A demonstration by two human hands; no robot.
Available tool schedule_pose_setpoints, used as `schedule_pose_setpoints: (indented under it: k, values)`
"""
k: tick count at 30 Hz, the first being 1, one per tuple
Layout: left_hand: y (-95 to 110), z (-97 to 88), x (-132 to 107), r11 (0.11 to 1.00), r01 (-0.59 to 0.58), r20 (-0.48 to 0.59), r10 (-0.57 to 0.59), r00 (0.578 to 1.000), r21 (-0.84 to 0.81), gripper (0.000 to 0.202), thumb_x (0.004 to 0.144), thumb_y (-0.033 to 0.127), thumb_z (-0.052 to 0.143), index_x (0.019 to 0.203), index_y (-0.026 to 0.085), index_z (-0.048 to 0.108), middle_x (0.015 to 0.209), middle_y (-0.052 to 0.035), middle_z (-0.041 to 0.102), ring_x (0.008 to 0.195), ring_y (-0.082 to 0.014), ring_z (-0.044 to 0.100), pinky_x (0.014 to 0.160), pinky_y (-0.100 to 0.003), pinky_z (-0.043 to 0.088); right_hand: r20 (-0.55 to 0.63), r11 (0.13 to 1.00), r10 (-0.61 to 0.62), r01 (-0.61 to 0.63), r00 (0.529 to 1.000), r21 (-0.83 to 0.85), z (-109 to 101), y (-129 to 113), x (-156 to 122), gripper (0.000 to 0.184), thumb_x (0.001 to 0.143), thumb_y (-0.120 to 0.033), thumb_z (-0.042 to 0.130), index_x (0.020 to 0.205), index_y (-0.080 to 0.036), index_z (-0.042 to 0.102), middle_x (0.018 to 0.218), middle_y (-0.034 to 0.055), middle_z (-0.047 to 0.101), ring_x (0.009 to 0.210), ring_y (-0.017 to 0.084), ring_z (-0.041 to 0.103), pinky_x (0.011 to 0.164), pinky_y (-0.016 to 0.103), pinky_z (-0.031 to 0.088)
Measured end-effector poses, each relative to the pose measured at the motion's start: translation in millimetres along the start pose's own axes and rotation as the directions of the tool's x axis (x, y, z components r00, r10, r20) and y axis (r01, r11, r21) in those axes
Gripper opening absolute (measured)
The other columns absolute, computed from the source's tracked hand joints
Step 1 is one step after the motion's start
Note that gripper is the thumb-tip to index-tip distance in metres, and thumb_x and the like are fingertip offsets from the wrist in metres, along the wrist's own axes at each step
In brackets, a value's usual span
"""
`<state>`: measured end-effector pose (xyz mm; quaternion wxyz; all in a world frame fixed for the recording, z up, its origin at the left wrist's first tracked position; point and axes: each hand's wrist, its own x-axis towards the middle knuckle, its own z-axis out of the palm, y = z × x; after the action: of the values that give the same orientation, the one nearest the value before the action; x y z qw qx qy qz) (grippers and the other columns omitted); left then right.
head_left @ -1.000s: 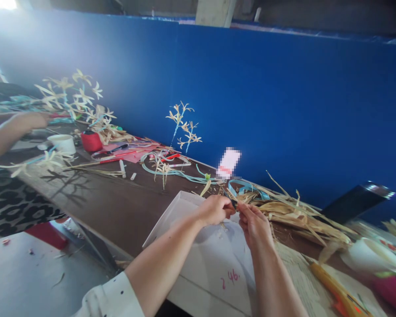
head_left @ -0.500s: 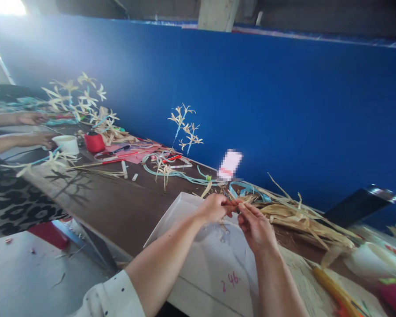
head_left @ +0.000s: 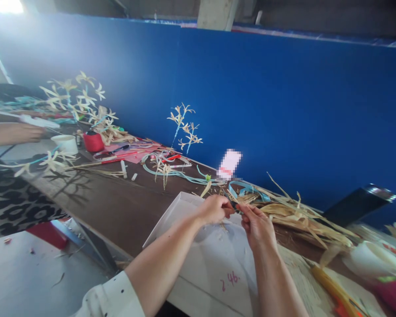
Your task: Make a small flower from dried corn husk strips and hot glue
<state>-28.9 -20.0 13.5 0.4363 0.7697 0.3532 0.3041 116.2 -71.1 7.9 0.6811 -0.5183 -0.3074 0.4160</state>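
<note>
Far to the left of the white tray (head_left: 171, 218), I see another person's hand (head_left: 18, 132) resting at the tabletop (head_left: 112, 207) edge, with a white cup (head_left: 65, 143) and a red spool (head_left: 93, 141) just past it and a cluster of straw flowers (head_left: 81, 94) standing behind them. Closer to the tray, but left of it, red-handled tools and a white stick lie beside loops of turquoise strip (head_left: 176, 172), and a single straw flower sprig (head_left: 184, 125) stands upright against the blue wall. Over the tray's far edge my left hand (head_left: 214, 209) is clenched, thumb and forefinger pinched on a small straw piece (head_left: 236, 206). My right hand (head_left: 257, 226) meets it from the other side, its fingers (head_left: 247, 211) pinched on the same piece, so the piece sits between both hands just above the tray's far rim; it is too small for me to make out more. Right of the tray a loose pile of dried husks (head_left: 300, 218) spreads along the tabletop, touching a curl of blue ribbon (head_left: 244, 188). Further right of the tray sits a black box (head_left: 356, 204), with a white bowl (head_left: 369, 262) and a yellow tool (head_left: 330, 286) nearer to me
</note>
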Motion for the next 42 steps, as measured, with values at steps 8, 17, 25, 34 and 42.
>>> schedule_pose_setpoints:
  k: [8, 17, 25, 34, 42]
  values:
    - [8.7, -2.0, -5.0, 0.999, -0.021, 0.021, 0.020, 1.000, 0.044, 0.023, 0.073, 0.035, 0.056, 0.074, 0.015, 0.066, 0.068, -0.0013, 0.066, 0.059, -0.0110, 0.054, 0.055, -0.021, 0.036, -0.006, 0.999, 0.017, -0.017, 1.000, 0.033, 0.4, 3.9, 1.4, 0.034, 0.047, -0.031, 0.085, 0.063, -0.015, 0.061, 0.058, -0.0004, 0.058, 0.041, 0.002, 0.034, 0.033, 0.015, 0.022]
    - [4.7, -1.2, 1.1, 0.986, 0.117, -0.061, -0.125, 0.990, -0.121, 0.028, 0.073, 0.038, 0.055, 0.076, 0.013, 0.067, 0.069, -0.0037, 0.066, 0.054, -0.0093, 0.050, 0.052, -0.021, 0.036, 0.078, 0.993, 0.111, -0.113, 0.991, 0.031, -2.0, -0.4, -2.2, 0.045, 0.065, -0.048, 0.072, 0.100, -0.021, 0.065, 0.101, 0.0065, 0.066, 0.056, 0.009, 0.054, 0.038, 0.017, 0.038]
    - [5.6, -1.8, -0.5, 0.980, 0.132, -0.004, -0.134, 0.991, -0.152, 0.032, 0.071, 0.042, 0.060, 0.073, 0.011, 0.068, 0.070, -0.0063, 0.066, 0.053, -0.0092, 0.049, 0.051, -0.022, 0.035, 0.143, 0.998, 0.070, -0.070, 0.987, -0.001, 1.6, -1.5, -4.9, 0.034, 0.056, -0.036, 0.080, 0.084, -0.020, 0.068, 0.088, 0.0026, 0.066, 0.050, 0.006, 0.047, 0.036, 0.016, 0.032]
    - [-4.7, 1.3, 4.9, 0.924, 0.199, 0.118, -0.170, 0.978, -0.327, 0.036, 0.078, 0.041, 0.055, 0.088, 0.010, 0.067, 0.084, -0.0121, 0.068, 0.062, -0.0114, 0.057, 0.057, -0.023, 0.042, 0.047, 0.990, 0.072, -0.077, 0.996, 0.119, -4.2, -1.2, 0.6, 0.033, 0.054, -0.033, 0.082, 0.080, -0.020, 0.066, 0.087, 0.0012, 0.064, 0.047, 0.003, 0.041, 0.034, 0.014, 0.029]
    - [3.7, -2.4, 0.6, 0.905, 0.231, 0.189, -0.172, 0.967, -0.357, 0.040, 0.067, 0.046, 0.065, 0.085, 0.010, 0.068, 0.082, -0.0093, 0.068, 0.068, -0.0117, 0.057, 0.064, -0.023, 0.044, 0.014, 0.988, 0.064, -0.065, 0.998, 0.138, -5.2, -1.7, 1.6, 0.032, 0.053, -0.031, 0.082, 0.077, -0.020, 0.066, 0.084, 0.0000, 0.063, 0.046, 0.002, 0.041, 0.033, 0.014, 0.027]
